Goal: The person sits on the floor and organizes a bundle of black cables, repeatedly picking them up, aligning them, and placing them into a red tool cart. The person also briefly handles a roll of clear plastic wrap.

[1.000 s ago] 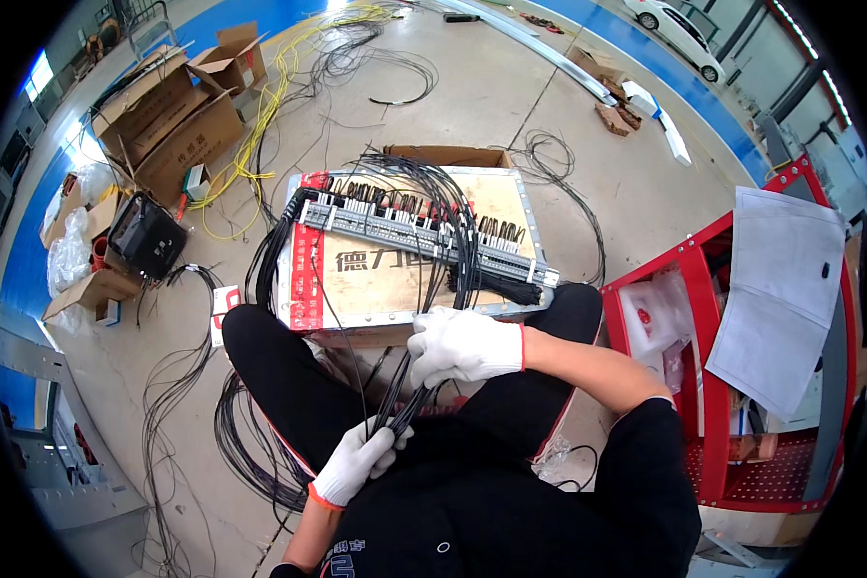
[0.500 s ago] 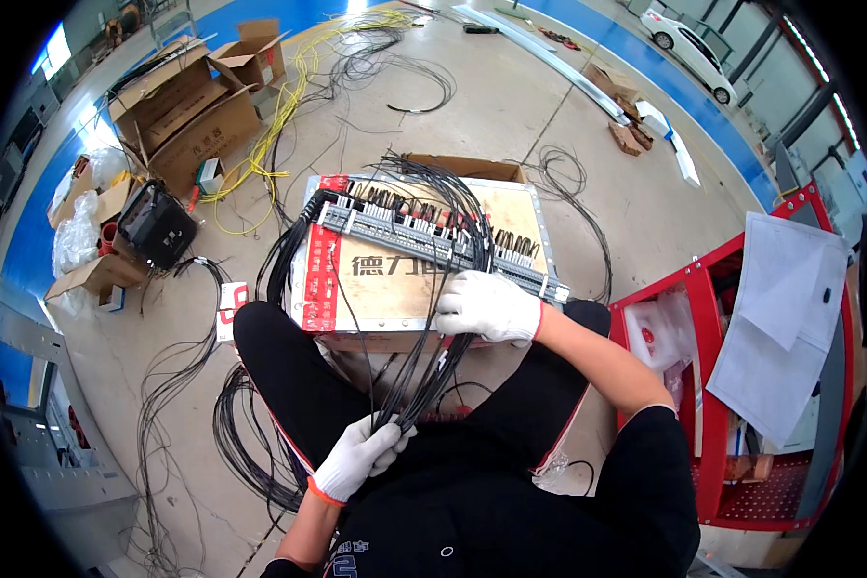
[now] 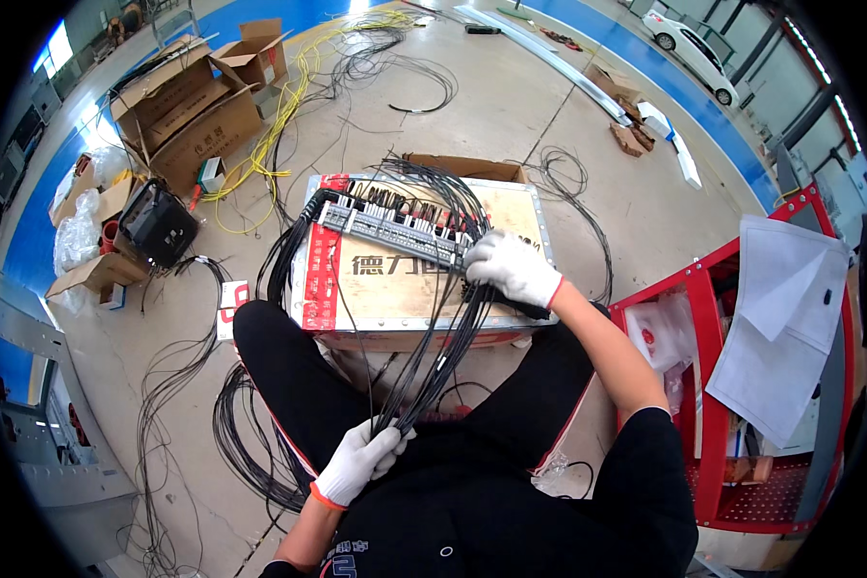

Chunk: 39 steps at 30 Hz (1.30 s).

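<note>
A red metal rack stands to the right of the pale box. A black wire bundle crosses that box and trails past its near edge; a grey terminal strip lies on its top. Over the box's right half, the gloved right hand curls at the bundle — whether it pinches, I cannot tell. Nearer than the box, the left hand is closed around the bundle.

Bright light glares off the blue floor; edges bend.
</note>
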Tool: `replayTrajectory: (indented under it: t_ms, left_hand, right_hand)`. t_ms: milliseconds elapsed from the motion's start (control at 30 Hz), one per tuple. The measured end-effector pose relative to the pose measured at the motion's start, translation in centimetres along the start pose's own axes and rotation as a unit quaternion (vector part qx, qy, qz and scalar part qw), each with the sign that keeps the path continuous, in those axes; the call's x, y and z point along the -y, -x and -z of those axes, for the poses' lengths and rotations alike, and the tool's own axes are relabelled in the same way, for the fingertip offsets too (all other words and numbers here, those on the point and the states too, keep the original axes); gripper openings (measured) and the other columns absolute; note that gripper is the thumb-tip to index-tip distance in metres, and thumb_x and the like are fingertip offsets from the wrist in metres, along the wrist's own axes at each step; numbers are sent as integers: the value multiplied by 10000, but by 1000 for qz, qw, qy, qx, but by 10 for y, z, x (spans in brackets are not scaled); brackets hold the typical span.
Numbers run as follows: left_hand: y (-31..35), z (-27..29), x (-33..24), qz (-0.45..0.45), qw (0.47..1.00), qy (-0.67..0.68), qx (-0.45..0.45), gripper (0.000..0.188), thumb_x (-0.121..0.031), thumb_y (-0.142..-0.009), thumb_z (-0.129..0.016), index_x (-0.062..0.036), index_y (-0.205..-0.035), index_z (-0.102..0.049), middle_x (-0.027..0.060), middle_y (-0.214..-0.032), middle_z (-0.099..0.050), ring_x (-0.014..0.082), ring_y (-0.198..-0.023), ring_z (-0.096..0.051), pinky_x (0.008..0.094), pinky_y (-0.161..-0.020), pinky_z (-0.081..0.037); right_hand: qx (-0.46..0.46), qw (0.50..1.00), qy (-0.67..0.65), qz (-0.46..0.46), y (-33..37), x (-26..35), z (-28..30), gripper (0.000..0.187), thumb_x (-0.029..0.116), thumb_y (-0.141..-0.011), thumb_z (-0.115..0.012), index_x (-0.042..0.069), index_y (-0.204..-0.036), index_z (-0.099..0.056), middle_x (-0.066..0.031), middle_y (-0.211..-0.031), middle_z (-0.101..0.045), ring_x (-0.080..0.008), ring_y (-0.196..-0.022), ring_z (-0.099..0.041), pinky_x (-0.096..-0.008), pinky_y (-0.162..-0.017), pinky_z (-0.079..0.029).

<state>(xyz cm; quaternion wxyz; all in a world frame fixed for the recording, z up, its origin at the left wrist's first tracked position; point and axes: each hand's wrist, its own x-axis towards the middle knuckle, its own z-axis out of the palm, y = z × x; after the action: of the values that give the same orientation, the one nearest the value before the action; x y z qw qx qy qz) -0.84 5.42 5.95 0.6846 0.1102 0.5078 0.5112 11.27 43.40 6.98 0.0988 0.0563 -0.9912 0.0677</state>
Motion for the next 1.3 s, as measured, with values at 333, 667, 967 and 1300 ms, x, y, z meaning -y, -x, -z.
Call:
replayTrajectory:
  t_ms: [333,667,967,1300]
  left_hand:
    - [-3,-1,4,-5,1000,-12,0,168,-180,-989,-545,-38,-1038,-622,-35,-790,-551,11,-540,-389,184,-458,-298]
    - [-5,-8,8,-9,995,-102,-6,188,-201,-1005,-521,-50,-1051,-624,-39,-793,-560,20,-550,-411,194,-476,-326]
    - [-16,-3,20,-10,992,-122,-2,207,-209,-1027,-488,-54,-1061,-621,-19,-821,-600,32,-569,-446,199,-507,-354]
    - [-7,-2,10,-11,995,-103,-10,218,-218,-1019,-506,-45,-1065,-631,-22,-823,-612,22,-553,-428,191,-477,-338]
  right_hand:
    - [22,984,-162,73,-16,113,15,181,194,-767,-727,170,-944,-692,-13,-983,-623,-251,-1001,-581,-398,-883,-458]
    - [207,924,-318,42,-38,94,11,243,327,-840,-721,92,-892,-696,-98,-849,-657,-323,-879,-628,-438,-741,-502]
    - [281,924,-242,98,-32,97,1,139,203,-808,-707,117,-906,-658,-51,-889,-646,-299,-926,-609,-426,-771,-501]
    - [235,953,-156,113,-34,96,14,185,270,-793,-725,132,-903,-672,-83,-916,-621,-311,-984,-595,-446,-803,-512]
